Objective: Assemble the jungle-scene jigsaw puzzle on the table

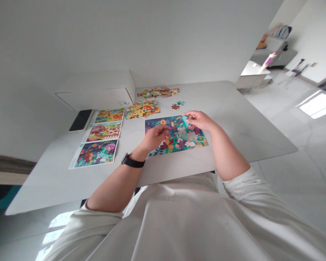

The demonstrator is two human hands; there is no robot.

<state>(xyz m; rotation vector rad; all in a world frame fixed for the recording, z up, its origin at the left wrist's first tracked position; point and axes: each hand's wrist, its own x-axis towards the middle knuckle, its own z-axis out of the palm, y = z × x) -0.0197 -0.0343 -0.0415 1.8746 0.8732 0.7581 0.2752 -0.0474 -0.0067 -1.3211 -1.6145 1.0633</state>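
A mostly assembled jigsaw puzzle [170,148] with rabbits and plants lies near the table's front edge, with gaps showing pale in its middle. At its far right edge, my right hand [200,120] pinches a teal puzzle piece [185,121] between thumb and fingers. My left hand [158,137], with a black watch [133,161] on the wrist, hovers over or rests on the puzzle's left half. Its fingers are loosely bent and apart, with nothing visible in them. Just behind the puzzle lie a brown loose piece [175,107] and a teal one [180,103].
Heaps of yellow pieces [142,110] and red-yellow pieces [159,92] sit at the back. Left of them lie a sheet with three printed pictures [101,132] and a dark phone [80,120]. A white box [97,98] stands against the wall. The table [247,127] extends rightward.
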